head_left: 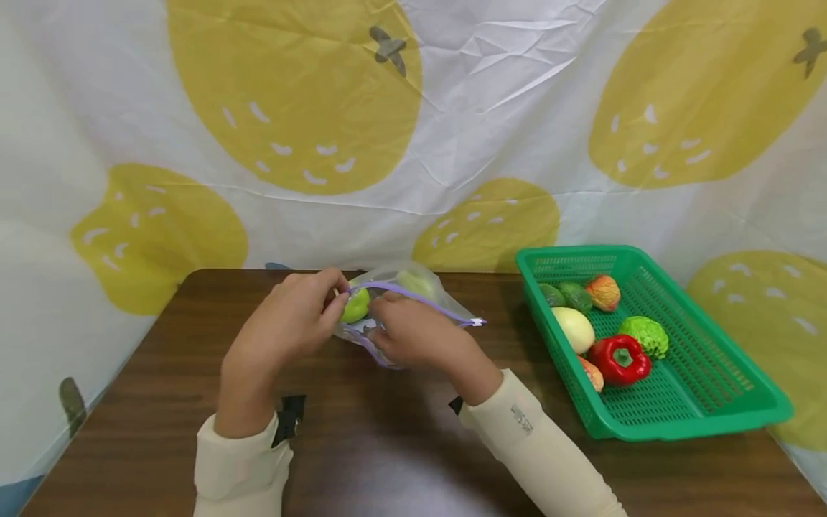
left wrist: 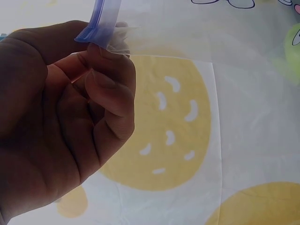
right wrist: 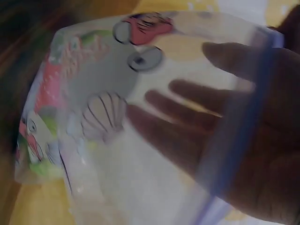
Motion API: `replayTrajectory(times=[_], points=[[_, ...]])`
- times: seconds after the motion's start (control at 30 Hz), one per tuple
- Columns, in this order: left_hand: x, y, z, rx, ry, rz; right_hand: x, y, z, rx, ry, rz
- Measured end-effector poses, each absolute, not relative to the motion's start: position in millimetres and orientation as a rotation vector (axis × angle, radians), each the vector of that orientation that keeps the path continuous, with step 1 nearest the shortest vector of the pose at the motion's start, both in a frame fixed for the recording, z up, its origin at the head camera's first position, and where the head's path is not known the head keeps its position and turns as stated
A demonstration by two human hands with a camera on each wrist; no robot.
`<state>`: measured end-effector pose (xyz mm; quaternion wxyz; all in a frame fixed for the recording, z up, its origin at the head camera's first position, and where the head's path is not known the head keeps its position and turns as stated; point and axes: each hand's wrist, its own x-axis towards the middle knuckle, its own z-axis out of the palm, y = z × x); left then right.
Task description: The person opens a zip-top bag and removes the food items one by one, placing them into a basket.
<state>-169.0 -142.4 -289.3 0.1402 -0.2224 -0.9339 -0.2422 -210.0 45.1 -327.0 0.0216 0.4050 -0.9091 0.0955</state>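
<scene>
A clear zip bag (head_left: 446, 298) with a purple zip edge and printed cartoon pictures (right wrist: 103, 117) is held up over the table. My left hand (head_left: 291, 316) pinches one end of the zip edge (left wrist: 101, 23) between thumb and fingertips. Through the bag's mouth reaches my right hand (head_left: 413, 330); in the right wrist view its fingers (right wrist: 173, 140) are stretched out inside the bag, with nothing seen in them. A bright green rounded thing (head_left: 355, 306) shows between the hands, and a paler green one (head_left: 416, 284) shows through the plastic. Their kind is unclear. A white slider (head_left: 477, 322) sits at the zip's right end.
On the right of the dark wooden table (head_left: 174, 402) stands a green plastic basket (head_left: 704, 345). It holds a red bell pepper (head_left: 620, 360), a small leafy green head (head_left: 646, 336), a pale oval thing (head_left: 573, 329) and other produce. A lemon-print cloth (head_left: 452, 129) hangs behind.
</scene>
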Motion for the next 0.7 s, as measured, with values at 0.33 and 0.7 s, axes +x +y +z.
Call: replayTrajectory(times=[0.33, 0.7], points=[[-170, -135, -291, -0.654, -2.700, -0.690, -245, 13, -350, 0.898, -3.199, 0.456], [-169, -130, -290, -0.651, -2.740, -0.691, -272, 0, -370, 0.677, -3.181, 0.672]])
